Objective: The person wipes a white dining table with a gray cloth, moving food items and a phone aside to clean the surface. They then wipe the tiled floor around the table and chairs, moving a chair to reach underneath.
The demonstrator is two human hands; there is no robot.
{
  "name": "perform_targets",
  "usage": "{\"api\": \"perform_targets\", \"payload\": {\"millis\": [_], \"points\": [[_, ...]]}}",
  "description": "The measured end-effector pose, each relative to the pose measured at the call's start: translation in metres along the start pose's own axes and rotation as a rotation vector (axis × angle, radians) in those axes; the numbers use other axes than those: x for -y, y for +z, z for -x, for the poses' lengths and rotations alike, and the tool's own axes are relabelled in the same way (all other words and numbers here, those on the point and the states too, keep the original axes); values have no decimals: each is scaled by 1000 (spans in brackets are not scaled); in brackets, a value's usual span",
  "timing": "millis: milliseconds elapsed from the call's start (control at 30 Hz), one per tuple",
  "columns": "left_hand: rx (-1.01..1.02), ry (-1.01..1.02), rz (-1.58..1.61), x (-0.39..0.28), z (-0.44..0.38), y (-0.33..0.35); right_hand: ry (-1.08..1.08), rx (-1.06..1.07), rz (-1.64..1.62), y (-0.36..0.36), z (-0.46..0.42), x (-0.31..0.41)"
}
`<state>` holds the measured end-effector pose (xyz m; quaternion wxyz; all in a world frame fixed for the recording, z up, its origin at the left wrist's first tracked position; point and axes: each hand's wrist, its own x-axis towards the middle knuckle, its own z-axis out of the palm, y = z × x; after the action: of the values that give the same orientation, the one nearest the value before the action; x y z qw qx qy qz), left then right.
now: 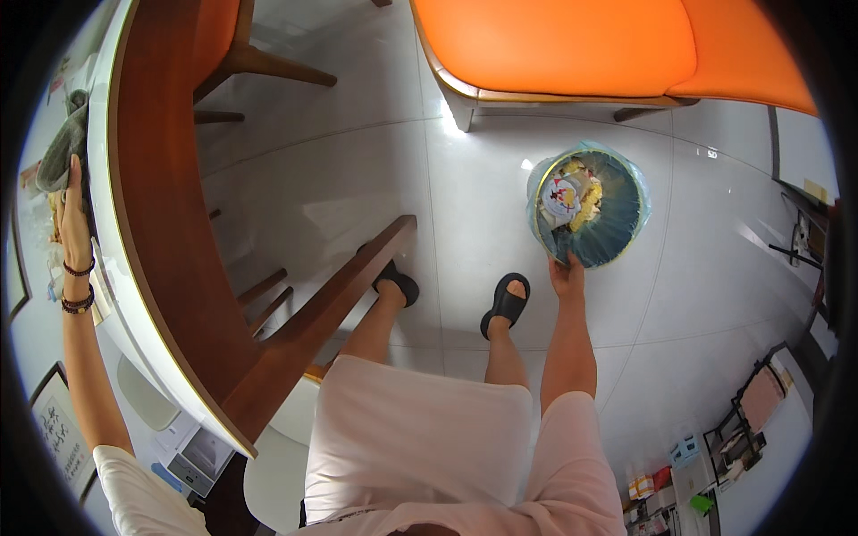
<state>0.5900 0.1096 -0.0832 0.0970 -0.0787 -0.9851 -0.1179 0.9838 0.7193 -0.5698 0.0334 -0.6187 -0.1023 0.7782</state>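
At the far left, over the white tabletop (151,348), my left hand (75,221) presses on a bunched grey cloth (64,147) with its fingers along it. Some of those fingers are hidden from this side. Two beaded bracelets circle that wrist. Low on the right, my right hand (568,276) grips the near rim of a round waste bin (643,201). A thin bluish plastic liner covers the bin's inside and folds over its rim. Crumpled wrappers and yellowish scraps (590,201) lie inside, towards its left side.
An orange-seated chair (563,47) stands beyond the bin, another chair (248,60) by the table. A brown wooden table leg (328,295) slants across near my left foot. Black slippers (507,305) are on my feet. Shelves with boxes (670,496) stand at lower right.
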Motion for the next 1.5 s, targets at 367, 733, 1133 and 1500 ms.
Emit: {"api": "perform_targets", "payload": {"millis": [367, 733, 1133, 1500], "points": [[52, -264, 144, -92, 29, 37, -149, -7, 647, 70, 130, -34], [39, 26, 433, -362, 97, 70, -201, 375, 881, 132, 228, 17], [-120, -366, 647, -297, 187, -29, -382, 347, 1074, 195, 305, 25], [8, -74, 204, -324, 180, 44, -260, 289, 1057, 186, 318, 3]]}}
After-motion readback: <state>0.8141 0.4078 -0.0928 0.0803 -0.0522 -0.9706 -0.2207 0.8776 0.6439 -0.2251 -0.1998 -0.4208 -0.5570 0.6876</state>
